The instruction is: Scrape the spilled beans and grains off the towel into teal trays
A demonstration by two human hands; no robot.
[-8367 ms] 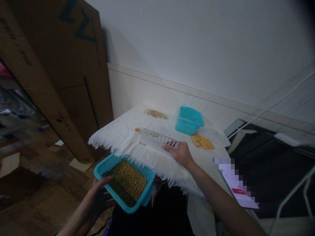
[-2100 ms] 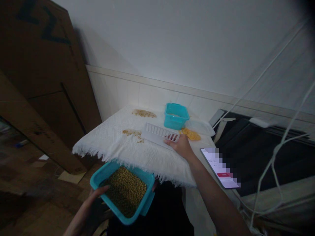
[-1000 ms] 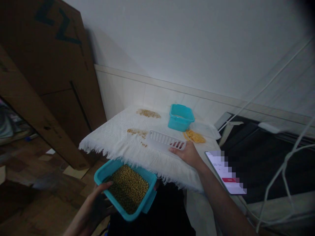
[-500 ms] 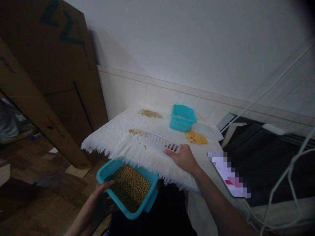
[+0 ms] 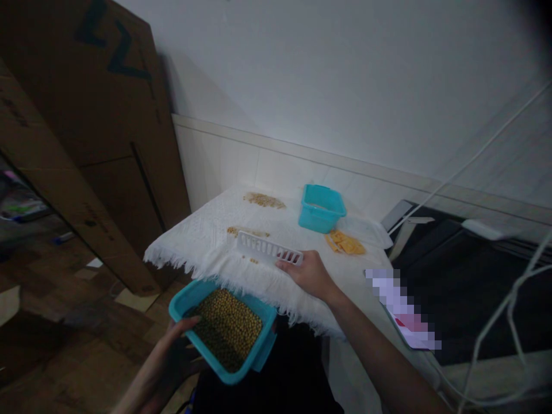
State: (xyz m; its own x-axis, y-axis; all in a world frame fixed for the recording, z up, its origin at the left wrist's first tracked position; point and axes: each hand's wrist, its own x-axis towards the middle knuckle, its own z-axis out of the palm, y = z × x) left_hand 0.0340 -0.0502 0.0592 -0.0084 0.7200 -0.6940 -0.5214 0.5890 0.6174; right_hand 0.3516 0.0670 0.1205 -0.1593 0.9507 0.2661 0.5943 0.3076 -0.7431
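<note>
My left hand (image 5: 172, 348) grips the left side of a teal plastic bin (image 5: 256, 359), thumb over its rim. Soybeans (image 5: 230, 322) fill much of that bin, which sits just below the table's front edge. In my right hand (image 5: 313, 277) is a white slotted plastic tray (image 5: 267, 246), held by its right end and standing on the fringed white cloth (image 5: 194, 238). Beyond the slotted tray lies a small scatter of beans (image 5: 233, 231), and a few loose ones are in front of it. A larger spread of beans (image 5: 264, 200) lies farther back.
A second teal bin (image 5: 321, 215) stands at the back right, beside a clear lid (image 5: 371, 230) and a crumpled yellow cloth (image 5: 345, 241). A phone-like device with a blurred screen (image 5: 401, 310) lies at the right edge, near white cables (image 5: 478, 339). Large cardboard boxes (image 5: 99, 115) stand left.
My right hand has drawn the slotted tray leftward and slightly nearer, tipping it more upright. The bin of soybeans in my left hand has stayed almost still.
</note>
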